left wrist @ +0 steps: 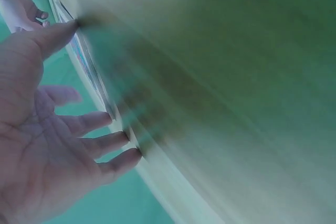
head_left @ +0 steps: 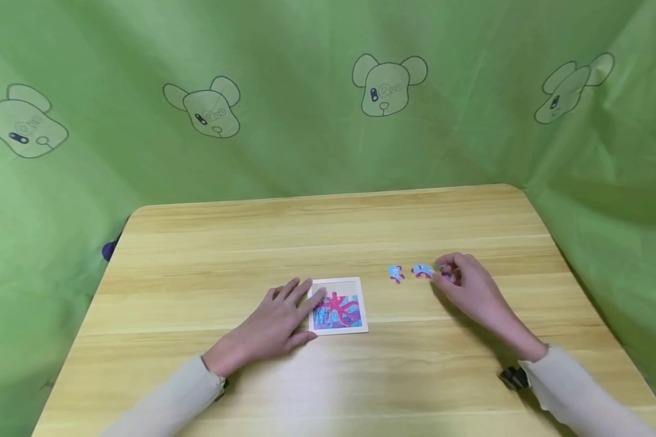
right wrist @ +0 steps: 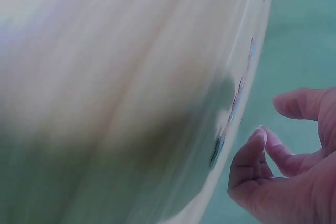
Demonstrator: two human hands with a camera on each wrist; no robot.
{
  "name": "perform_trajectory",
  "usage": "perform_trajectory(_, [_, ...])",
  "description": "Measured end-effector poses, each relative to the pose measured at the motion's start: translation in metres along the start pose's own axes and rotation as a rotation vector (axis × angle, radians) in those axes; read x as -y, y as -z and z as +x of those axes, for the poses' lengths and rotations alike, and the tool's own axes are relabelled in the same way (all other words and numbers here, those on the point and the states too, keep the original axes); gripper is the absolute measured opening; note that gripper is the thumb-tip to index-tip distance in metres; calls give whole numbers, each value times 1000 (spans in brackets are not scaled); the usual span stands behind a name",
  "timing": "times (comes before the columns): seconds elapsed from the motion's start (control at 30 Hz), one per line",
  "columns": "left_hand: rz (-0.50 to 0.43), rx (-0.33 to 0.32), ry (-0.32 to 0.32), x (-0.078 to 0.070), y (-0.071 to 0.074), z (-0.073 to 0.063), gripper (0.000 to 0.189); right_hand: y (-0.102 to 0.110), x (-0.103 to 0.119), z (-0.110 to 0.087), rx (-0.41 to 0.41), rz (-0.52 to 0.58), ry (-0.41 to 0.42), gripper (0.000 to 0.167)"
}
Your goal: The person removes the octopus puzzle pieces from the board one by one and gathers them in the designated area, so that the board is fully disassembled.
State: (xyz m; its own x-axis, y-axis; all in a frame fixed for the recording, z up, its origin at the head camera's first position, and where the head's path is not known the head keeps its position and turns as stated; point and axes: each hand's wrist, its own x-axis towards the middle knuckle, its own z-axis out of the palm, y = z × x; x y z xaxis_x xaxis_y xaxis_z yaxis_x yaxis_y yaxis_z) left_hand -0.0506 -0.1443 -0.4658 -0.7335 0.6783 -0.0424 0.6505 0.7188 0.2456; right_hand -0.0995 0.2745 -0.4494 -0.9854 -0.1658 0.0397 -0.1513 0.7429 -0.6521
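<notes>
A square puzzle tray (head_left: 365, 315) with a white frame lies near the middle of the table, its lower part filled with a pink starfish-like shape on blue and purple. My left hand (head_left: 276, 321) spreads its fingers at the tray's left side, the index finger reaching over the frame. In the left wrist view its fingertips (left wrist: 126, 136) are down at the table surface. To the right lie two loose blue-and-pink puzzle pieces, a small piece (head_left: 396, 274) and a wider piece (head_left: 421, 271). My right hand (head_left: 472, 291) hovers with bent, parted fingers over another piece (right wrist: 216, 149), partly hidden in the head view.
The wood-grain table (head_left: 240, 243) has rounded far corners. Green curtain (head_left: 306, 152) with printed bear heads hangs behind and along both sides. A dark purple object (head_left: 108, 250) shows past the table's left edge.
</notes>
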Motion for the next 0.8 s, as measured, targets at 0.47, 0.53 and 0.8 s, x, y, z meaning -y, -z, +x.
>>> perform_trajectory(0.47, [4, -58, 31, 5, -4, 5, 89, -47, 52, 5, 137, 185, 107, 18])
perform_trajectory(0.53, [10, -68, 34, 6, -5, 5, 87, -55, 61, 7, 170, 212, 119, 19])
perform_trajectory(0.8, [-1, -70, 68, 5, -5, 6, 91, -89, 92, 9, 356, 295, 183, 21])
